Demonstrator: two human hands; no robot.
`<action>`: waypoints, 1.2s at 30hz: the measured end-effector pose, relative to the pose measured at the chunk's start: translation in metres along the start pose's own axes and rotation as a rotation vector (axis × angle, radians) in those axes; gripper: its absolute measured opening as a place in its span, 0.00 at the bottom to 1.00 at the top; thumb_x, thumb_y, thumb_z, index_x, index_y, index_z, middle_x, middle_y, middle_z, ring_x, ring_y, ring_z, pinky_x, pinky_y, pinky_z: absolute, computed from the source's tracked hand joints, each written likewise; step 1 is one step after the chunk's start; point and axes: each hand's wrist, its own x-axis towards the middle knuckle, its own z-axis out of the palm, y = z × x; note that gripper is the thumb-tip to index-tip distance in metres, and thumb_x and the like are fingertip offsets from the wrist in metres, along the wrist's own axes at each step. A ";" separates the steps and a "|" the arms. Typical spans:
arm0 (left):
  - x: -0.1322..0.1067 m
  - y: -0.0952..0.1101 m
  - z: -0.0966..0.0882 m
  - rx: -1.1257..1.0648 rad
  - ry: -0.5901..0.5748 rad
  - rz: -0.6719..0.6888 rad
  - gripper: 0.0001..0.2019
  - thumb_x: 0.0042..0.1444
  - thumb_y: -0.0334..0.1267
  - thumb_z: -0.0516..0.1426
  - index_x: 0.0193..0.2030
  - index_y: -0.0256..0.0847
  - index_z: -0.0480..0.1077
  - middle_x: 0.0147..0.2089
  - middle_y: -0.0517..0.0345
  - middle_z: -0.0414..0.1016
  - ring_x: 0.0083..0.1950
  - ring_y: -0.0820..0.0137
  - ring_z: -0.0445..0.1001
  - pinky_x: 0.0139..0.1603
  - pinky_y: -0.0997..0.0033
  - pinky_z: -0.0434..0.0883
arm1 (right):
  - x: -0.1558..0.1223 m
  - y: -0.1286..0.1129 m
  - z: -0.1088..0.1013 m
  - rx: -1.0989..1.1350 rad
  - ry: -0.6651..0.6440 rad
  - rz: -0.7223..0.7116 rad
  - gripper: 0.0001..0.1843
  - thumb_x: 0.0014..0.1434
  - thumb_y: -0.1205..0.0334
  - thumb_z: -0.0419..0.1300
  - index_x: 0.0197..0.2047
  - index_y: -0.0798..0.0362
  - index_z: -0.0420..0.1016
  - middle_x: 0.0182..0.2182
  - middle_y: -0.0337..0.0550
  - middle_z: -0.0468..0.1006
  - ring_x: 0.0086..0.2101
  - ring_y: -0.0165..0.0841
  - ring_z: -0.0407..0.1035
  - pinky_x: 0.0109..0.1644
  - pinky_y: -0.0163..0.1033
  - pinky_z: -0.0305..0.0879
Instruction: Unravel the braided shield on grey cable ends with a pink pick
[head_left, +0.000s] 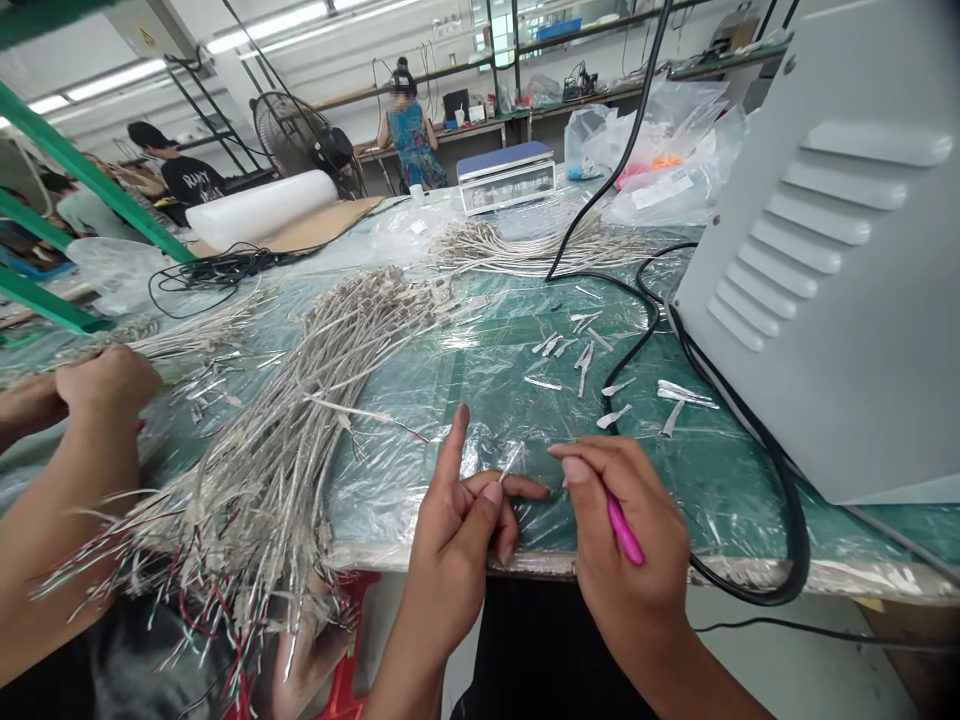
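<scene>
My left hand (459,520) hovers over the table's front edge, index finger raised, thumb and middle finger pinching a thin silvery foil strip (512,460). My right hand (626,530) is beside it, fingers curled around a pink tool (624,532) whose tip is hidden under the hand. A big heap of grey foil-wrapped cables (300,420) with coloured wire ends lies just left of my hands. Loose foil scraps (577,350) lie scattered on the plastic-covered green mat (487,380) behind my hands.
A co-worker's arm and hands (82,420) work at the left on the cables. A grey machine housing (840,260) stands at right with black cords (780,480) looping along the edge. Another cable pile (517,245), a scale (506,175), plastic bags and a fan sit farther back.
</scene>
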 end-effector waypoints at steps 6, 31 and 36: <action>-0.002 0.003 0.000 -0.048 0.009 0.015 0.37 0.64 0.34 0.54 0.74 0.52 0.37 0.26 0.62 0.72 0.21 0.76 0.60 0.23 0.75 0.58 | 0.000 -0.004 -0.006 0.168 -0.173 -0.053 0.11 0.63 0.73 0.54 0.40 0.53 0.77 0.32 0.42 0.74 0.34 0.31 0.70 0.36 0.36 0.69; -0.002 0.003 0.002 -0.075 0.039 -0.019 0.37 0.65 0.35 0.54 0.74 0.52 0.37 0.21 0.66 0.65 0.21 0.76 0.58 0.25 0.75 0.58 | 0.001 -0.008 -0.008 0.286 -0.399 -0.106 0.15 0.63 0.74 0.51 0.36 0.53 0.78 0.27 0.41 0.76 0.32 0.33 0.72 0.52 0.47 0.73; -0.003 0.003 0.002 -0.078 0.050 -0.016 0.38 0.64 0.34 0.55 0.74 0.53 0.38 0.21 0.66 0.65 0.22 0.76 0.58 0.26 0.75 0.59 | 0.001 -0.008 -0.008 0.285 -0.393 -0.112 0.14 0.63 0.74 0.51 0.35 0.54 0.76 0.28 0.42 0.76 0.32 0.32 0.72 0.51 0.47 0.73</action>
